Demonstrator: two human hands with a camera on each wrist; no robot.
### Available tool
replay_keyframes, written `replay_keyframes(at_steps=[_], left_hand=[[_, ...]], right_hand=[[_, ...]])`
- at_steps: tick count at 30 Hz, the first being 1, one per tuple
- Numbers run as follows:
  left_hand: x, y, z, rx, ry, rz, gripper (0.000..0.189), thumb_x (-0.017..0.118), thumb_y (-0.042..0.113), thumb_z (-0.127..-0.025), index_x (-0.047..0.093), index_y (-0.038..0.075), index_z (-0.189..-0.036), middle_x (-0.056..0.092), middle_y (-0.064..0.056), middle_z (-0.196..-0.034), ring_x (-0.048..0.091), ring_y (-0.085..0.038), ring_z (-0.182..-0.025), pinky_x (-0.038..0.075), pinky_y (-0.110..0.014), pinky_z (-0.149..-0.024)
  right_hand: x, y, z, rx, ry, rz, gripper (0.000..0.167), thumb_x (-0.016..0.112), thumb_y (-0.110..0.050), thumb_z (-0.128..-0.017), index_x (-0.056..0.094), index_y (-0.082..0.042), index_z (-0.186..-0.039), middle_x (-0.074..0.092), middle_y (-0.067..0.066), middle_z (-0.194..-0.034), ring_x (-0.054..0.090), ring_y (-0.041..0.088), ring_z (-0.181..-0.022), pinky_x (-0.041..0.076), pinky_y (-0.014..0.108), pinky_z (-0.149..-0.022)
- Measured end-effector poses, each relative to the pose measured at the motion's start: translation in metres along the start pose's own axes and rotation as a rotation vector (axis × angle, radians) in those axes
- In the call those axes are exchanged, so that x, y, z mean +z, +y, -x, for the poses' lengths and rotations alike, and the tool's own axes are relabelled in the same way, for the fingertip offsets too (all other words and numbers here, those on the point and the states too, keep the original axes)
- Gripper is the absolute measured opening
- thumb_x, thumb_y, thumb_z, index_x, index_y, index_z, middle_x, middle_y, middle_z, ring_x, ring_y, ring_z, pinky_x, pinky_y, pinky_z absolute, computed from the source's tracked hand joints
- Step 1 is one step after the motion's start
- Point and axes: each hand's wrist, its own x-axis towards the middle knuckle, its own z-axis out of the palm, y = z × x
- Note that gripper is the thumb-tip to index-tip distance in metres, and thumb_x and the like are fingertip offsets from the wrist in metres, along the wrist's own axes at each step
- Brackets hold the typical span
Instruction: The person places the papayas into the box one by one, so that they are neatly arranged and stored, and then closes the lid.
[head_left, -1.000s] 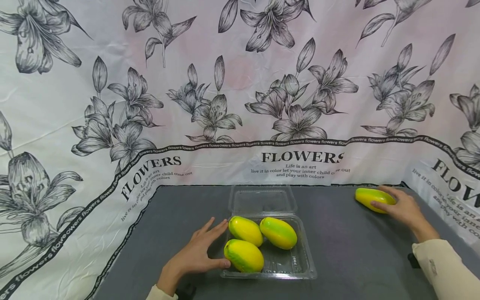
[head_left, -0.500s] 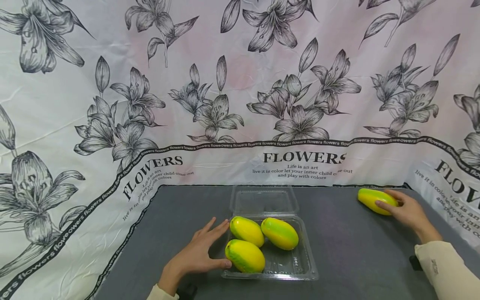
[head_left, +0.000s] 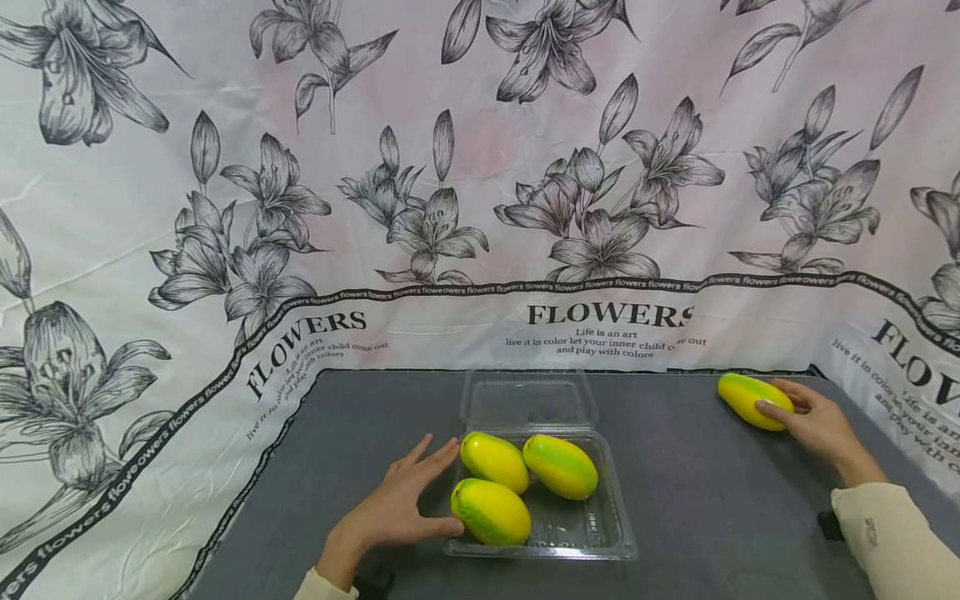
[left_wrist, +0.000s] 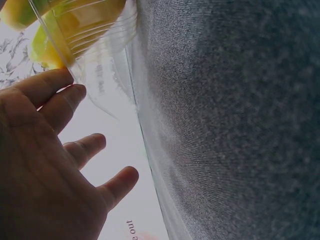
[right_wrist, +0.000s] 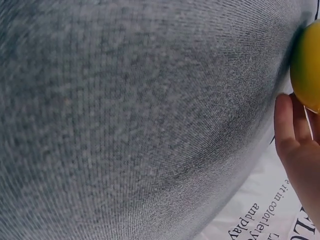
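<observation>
Three yellow-green mangoes (head_left: 558, 468) lie in a clear plastic clamshell box (head_left: 577, 537), whose lid (head_left: 528, 404) is folded back. On the left, my left hand (head_left: 393, 508) has its fingers spread against the box's side; the thumb tip is by the front-left corner. The left wrist view shows two of the left hand's fingertips at the clear wall, with mangoes behind it. Far to the right, my right hand (head_left: 821, 429) holds another mango (head_left: 750, 402) by its right end, on the table, thumb in front and fingers behind. In the right wrist view that mango (right_wrist: 306, 65) is partly cut off.
The grey cloth-covered table (head_left: 675, 500) extends around the box and between the two hands. A white curtain (head_left: 420, 333) with printed flowers and lettering closes off the back and sides.
My right hand has shifted slightly to the right along its mango. The left hand, the box and its three mangoes stay in place; the head view has moved a little.
</observation>
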Motion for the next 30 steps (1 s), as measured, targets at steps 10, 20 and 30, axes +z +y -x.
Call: replay_keyframes(at_steps=[10,20,30], left_hand=[[0.001,-0.002,-0.001,-0.006,0.003,-0.003,0.095,0.076,0.057,-0.086,0.025,0.033,-0.163,0.022,0.005,-0.171,0.003,-0.037,-0.16,0.015,-0.079,-0.113],[0.001,-0.002,-0.001,0.004,-0.001,0.006,0.095,0.076,0.057,-0.086,0.025,0.034,-0.163,0.022,0.005,-0.171,0.003,-0.038,-0.16,0.015,-0.08,-0.113],[0.0,-0.002,-0.001,-0.002,-0.005,0.01,0.095,0.076,0.057,-0.086,0.024,0.034,-0.163,0.022,0.005,-0.171,0.002,-0.037,-0.16,0.014,-0.08,-0.113]], right_hand=[[-0.004,0.002,0.0,-0.007,-0.097,-0.092,0.092,0.052,-0.051,-0.104,0.006,0.004,-0.16,0.015,0.047,-0.154,0.035,0.059,-0.129,0.056,0.021,-0.071],[-0.003,0.005,0.004,-0.02,-0.064,-0.092,0.092,0.056,-0.05,-0.103,0.008,0.002,-0.161,0.016,0.044,-0.157,0.035,0.058,-0.13,0.057,0.022,-0.071],[0.0,-0.005,0.012,-0.085,-0.037,-0.074,0.089,0.06,-0.046,-0.102,0.012,0.0,-0.162,0.024,0.042,-0.156,0.04,0.052,-0.125,0.058,0.022,-0.072]])
